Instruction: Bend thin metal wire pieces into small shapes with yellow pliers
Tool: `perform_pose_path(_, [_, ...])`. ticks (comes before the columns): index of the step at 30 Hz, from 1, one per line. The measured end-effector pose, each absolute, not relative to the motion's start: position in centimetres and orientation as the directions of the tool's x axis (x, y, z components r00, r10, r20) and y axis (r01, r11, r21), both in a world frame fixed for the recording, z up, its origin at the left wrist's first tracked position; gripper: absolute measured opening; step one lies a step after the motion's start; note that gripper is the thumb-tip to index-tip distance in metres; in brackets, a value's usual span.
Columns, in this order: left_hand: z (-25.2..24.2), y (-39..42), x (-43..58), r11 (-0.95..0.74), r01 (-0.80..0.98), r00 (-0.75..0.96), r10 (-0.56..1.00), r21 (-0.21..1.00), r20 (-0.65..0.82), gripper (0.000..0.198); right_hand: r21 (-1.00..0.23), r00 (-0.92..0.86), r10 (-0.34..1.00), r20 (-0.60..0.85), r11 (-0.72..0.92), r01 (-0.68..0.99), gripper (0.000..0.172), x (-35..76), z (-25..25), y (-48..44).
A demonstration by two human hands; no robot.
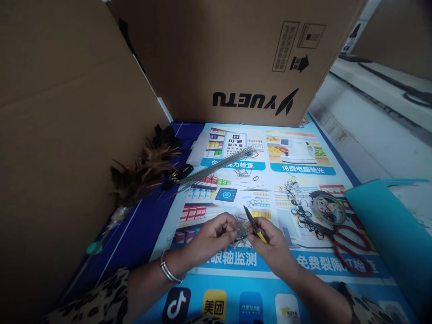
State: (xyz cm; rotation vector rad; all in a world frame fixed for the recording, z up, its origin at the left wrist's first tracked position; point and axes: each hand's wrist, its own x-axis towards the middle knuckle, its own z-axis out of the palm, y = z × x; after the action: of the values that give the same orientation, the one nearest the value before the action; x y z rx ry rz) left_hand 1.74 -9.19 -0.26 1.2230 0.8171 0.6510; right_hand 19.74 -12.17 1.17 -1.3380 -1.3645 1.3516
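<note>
My left hand (pixel 219 231) is closed in a pinch at the edge of a small shiny silvery piece (pixel 242 233), with thin wire-like bits beneath it. On the piece's other side, my right hand (pixel 270 245) is closed around a pointed dark tool with a yellow handle (pixel 258 230). The tool's tip points up and away from me. Whether it is a pair of snips or pliers I cannot tell. The right thumb and fingertips reach the silvery piece too, but their exact contact is too small to make out.
A bundle of thin metal wires (pixel 219 166) lies ahead, beside brown feathers (pixel 145 166). Red-handled scissors (pixel 351 247), black rings (pixel 300 216) and a round clear container (pixel 329 209) lie right. Cardboard (pixel 229 58) walls stand behind and left; a teal box (pixel 381 216) stands right.
</note>
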Motion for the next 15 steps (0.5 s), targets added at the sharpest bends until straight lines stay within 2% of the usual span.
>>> perform_pose_path(7, [-0.67, -9.08, 1.70, 0.212, -0.011, 0.491, 0.852, 0.977, -0.179, 0.013, -0.979, -0.152, 0.974, -0.170, -0.150, 0.137, 0.018, 19.71, 1.16, -12.27])
perform_pose_path(15, [-0.24, -9.02, 1.72, 0.228, -0.001, 0.524, 0.830, 0.974, -0.194, 0.015, -0.981, -0.158, 0.974, -0.164, -0.144, 0.129, 0.019, 19.85, 1.03, -12.28])
